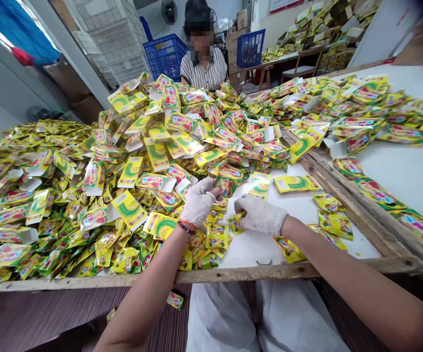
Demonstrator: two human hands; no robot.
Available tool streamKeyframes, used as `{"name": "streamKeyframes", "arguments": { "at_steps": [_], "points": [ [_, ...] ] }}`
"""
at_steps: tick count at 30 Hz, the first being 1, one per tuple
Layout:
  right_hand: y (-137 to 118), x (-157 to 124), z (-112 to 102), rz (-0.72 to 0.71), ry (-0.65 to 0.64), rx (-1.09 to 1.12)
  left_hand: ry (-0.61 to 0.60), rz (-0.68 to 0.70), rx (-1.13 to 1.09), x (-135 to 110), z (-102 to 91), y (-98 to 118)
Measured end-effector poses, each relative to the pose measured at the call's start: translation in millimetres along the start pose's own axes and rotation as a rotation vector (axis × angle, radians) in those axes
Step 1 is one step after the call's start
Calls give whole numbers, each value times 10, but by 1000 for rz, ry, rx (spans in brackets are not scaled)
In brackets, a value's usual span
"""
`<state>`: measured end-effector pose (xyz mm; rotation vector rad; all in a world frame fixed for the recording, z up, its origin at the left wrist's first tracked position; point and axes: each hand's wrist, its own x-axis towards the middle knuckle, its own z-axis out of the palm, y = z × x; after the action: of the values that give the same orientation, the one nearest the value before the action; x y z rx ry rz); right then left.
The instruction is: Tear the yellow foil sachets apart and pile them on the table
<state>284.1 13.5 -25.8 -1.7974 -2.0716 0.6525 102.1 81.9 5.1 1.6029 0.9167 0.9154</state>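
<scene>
My left hand (198,201), in a white knit glove with bare fingertips, is closed on a small yellow-and-green carton (229,182) at the front of the pile. My right hand (260,215), gloved too, pinches a small yellow sachet (235,223) just above the white tabletop (244,249). Below my left hand, loose sachets (217,238) spread toward the table's front edge. A flat carton (297,184) lies beyond my right hand, and more sachets (334,224) lie under and beside my right forearm.
A big heap of open-ended cartons (185,124) and sachets fills the left and middle. A wooden divider (343,195) splits off the right side, where more cartons (378,193) lie. Across the table is another person (206,66); blue baskets (165,54) stand behind.
</scene>
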Motion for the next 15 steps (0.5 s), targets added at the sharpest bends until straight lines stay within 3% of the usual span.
{"name": "streamKeyframes", "arguments": {
  "at_steps": [3,7,11,15],
  "points": [
    [-39,-62,-120,71,78,320,51,-162,-291,-55,47,-9],
    [-155,-34,-196,165,209,907,21,-213,-467,-124,107,-25],
    [-191,-10,-166,181,250,979,-133,-301,-599,-139,120,-64],
    [-105,-35,-174,118,215,830,-216,-394,-506,-139,64,-51]
  ]
}}
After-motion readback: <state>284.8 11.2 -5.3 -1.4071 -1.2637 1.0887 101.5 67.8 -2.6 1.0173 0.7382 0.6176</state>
